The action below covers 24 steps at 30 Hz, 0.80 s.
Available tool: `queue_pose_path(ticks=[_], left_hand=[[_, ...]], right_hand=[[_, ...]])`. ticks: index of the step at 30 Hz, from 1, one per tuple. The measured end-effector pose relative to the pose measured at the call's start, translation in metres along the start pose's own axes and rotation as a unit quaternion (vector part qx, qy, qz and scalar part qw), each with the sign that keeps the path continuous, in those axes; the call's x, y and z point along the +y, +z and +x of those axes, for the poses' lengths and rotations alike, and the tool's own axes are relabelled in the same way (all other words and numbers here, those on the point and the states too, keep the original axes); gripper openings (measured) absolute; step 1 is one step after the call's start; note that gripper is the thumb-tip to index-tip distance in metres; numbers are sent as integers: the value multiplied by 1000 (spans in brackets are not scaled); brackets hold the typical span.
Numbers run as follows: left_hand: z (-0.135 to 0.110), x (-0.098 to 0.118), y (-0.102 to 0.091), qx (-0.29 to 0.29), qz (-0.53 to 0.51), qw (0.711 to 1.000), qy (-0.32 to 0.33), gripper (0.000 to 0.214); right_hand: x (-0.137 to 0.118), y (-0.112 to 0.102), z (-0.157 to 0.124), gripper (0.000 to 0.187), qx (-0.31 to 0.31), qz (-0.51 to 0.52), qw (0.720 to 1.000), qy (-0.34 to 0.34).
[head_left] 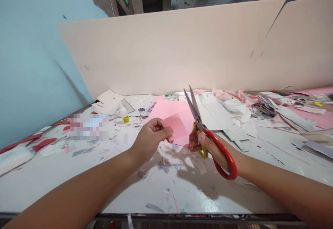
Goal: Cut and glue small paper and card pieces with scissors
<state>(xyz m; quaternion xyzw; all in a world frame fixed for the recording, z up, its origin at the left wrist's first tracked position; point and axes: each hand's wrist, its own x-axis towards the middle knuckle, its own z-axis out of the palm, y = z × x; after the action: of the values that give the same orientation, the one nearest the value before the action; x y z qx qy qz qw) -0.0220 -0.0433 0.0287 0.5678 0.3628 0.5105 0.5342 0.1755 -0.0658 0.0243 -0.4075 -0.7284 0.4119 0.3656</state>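
My left hand [149, 140] pinches a small pink paper square [174, 126] between thumb and fingers, holding it above the white table. My right hand [208, 149] grips a pair of scissors [205, 132] with red and yellow handles; the blades are slightly parted and point up and away, just right of the pink square. A larger pink sheet [169, 110] lies flat on the table behind the square.
The white table [78, 180] is strewn with paper scraps. A small glue bottle [125, 116] and a clear set square stand at the back left. White strips and pink cloth pile up at the right [241, 111]. A tall beige board [169, 48] walls off the back.
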Motion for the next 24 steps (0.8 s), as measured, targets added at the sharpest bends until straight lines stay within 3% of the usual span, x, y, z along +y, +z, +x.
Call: queue_pose_path(ticks=[5,10,16,24], left_hand=[[-11,-9,12,-41,59,996,-53,18],[-15,-11,17,-73,11,989,-131,28],[-12,-5,18,-45,37,994,-93,29],[-9,-10,14,-52,26,993,-105,29]], right_hand=[[-1,3,6,18,-28,8,999,17],[5,3,7,18,-40,23,999,22],[2,2,6,21,-55,8,998,17],[3,2,7,15,-21,38,998,39]])
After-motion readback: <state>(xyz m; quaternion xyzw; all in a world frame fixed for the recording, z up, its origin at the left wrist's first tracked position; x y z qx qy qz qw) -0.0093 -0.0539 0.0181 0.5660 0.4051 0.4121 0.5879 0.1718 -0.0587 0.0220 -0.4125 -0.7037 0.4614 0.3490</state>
